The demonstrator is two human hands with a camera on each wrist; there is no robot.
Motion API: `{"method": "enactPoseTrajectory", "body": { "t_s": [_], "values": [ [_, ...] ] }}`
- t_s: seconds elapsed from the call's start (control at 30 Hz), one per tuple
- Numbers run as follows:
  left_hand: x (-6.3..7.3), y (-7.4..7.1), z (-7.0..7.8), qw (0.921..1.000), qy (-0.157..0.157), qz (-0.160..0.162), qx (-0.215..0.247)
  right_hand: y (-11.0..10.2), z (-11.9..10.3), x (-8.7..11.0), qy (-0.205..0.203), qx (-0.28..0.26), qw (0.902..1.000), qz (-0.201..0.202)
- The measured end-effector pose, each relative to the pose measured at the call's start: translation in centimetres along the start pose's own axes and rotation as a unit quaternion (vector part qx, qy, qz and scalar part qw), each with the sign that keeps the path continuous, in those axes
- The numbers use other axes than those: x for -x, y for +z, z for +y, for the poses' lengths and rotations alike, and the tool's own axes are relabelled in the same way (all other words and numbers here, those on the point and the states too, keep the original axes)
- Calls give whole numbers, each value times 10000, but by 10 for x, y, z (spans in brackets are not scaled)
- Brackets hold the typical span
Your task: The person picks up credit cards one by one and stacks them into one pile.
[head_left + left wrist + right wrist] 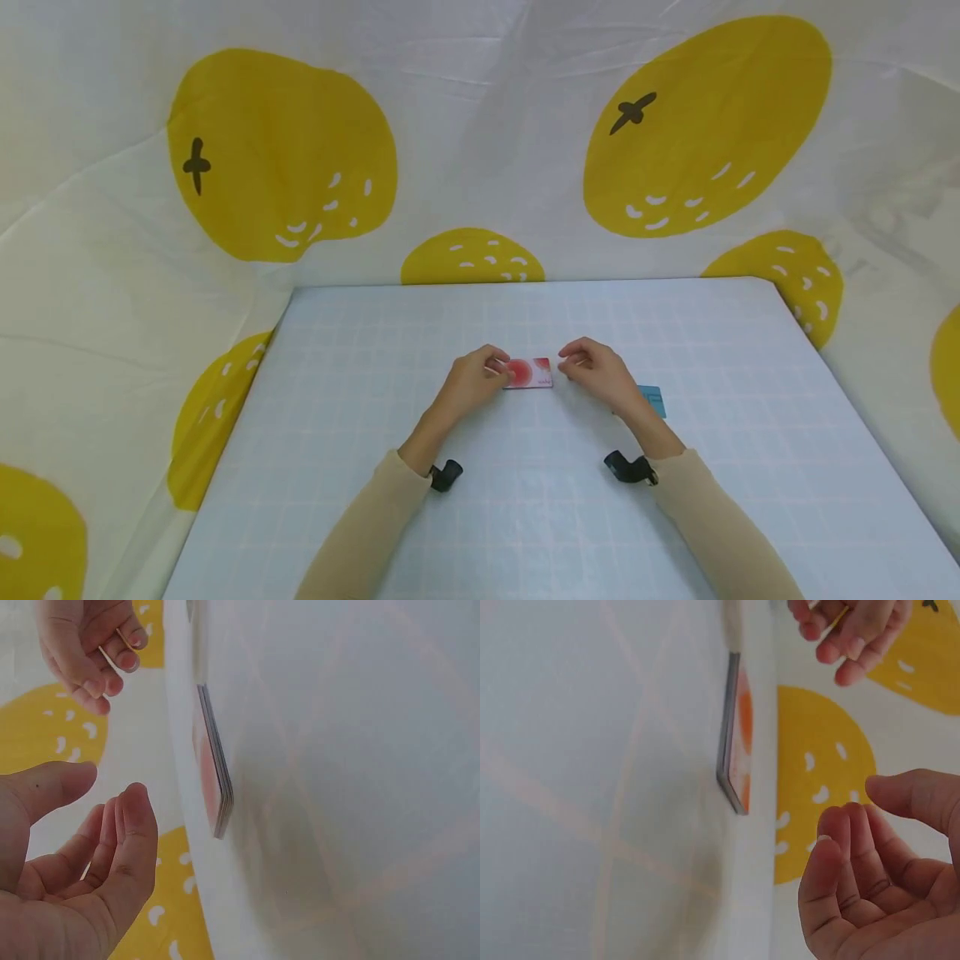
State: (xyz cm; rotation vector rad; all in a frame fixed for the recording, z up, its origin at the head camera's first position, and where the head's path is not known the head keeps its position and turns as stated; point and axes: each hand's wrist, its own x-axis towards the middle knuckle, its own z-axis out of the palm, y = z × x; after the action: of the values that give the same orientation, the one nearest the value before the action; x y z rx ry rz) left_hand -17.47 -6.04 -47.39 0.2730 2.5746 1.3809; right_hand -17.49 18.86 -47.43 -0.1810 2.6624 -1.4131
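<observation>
A small, neat stack of cards (pixel 531 373), the top one pink and white with a red circle, lies flat on the table; its layered edge shows in both wrist views. My left hand (pixel 472 382) hovers over the stack's left end, fingers loosely bent with a gap to the thumb. Just off the right end is my right hand (pixel 596 369), its fingers relaxed and bent the same way. In the wrist views both the left hand (pixel 82 862) and the right hand (pixel 885 877) hold nothing and stay apart from the cards. A teal card (pixel 654 400) lies partly hidden beneath the right wrist.
The table (pixel 525 517) wears a pale cloth with faint grid lines. Behind it and along the sides hangs a white sheet (pixel 480 125) with yellow fruit prints. A black wrist camera (pixel 447 476) sits on the left wrist, another camera (pixel 628 467) on the right.
</observation>
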Motion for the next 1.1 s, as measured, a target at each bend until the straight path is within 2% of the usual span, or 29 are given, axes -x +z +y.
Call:
{"method": "enactPoseTrajectory", "body": {
  "t_s": [0.3,0.47,0.6,0.77,0.9,1.1],
  "values": [
    [34,12,6,9993,375,-50,56,-3,-9,33,-328,170,9991,190],
    [52,18,9,9984,510,-83,229,0,-6,48,-627,251,9971,355],
    [64,21,8,9982,549,14,247,4,-1,57,-634,172,9971,379],
    [69,27,4,9980,577,68,257,6,4,62,-682,175,9968,366],
    [67,34,2,9976,626,-27,300,3,8,64,-696,200,9967,358],
    [60,46,14,9961,795,-180,350,-11,17,64,-663,246,9968,384]
  ]
}}
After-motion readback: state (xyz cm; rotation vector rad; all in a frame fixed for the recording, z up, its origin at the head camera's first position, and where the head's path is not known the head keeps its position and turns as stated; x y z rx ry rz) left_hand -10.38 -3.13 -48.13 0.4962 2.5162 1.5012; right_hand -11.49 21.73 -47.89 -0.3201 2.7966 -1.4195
